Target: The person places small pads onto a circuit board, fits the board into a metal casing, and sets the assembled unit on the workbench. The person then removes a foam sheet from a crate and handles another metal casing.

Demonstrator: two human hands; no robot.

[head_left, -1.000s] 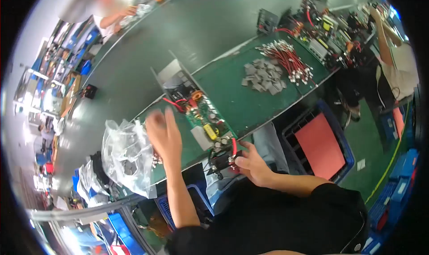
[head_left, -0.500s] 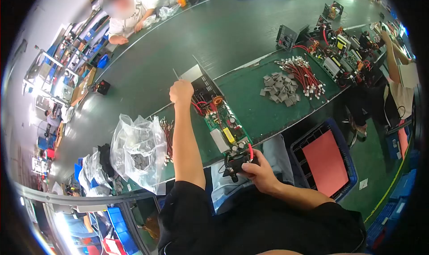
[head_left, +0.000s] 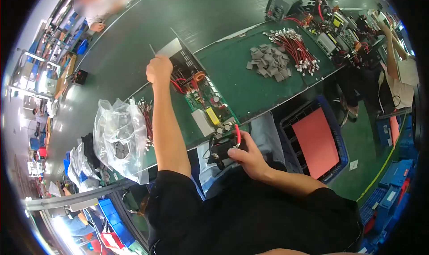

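Observation:
A green circuit board (head_left: pixel 219 105), with a yellow transformer (head_left: pixel 212 116) and a copper coil (head_left: pixel 199 77), lies on the bench with its near end at the front edge. It is joined to an open metal casing (head_left: pixel 176 49) at its far end. My left hand (head_left: pixel 159 69) is closed on the casing's left side, its fingertips hidden. Just off the bench's front edge, my right hand (head_left: pixel 250 156) grips a black end panel (head_left: pixel 219 151) with sockets and dark wires. A thick red wire (head_left: pixel 237 135) rises beside my right thumb.
Grey pads (head_left: pixel 270 62) lie piled beside red-and-white cable bundles (head_left: pixel 297 49). More circuit boards (head_left: pixel 337 36) crowd the right, near a co-worker's arm (head_left: pixel 391 49). A clear plastic bag (head_left: pixel 119 139) sits left. Below the bench edge stands a blue crate (head_left: pixel 342 143). Another person (head_left: pixel 96 14) is across the bench.
The view has shifted, so the scene sits further left and higher. Both hands keep their holds on the casing and the black end panel, which looks slightly tilted.

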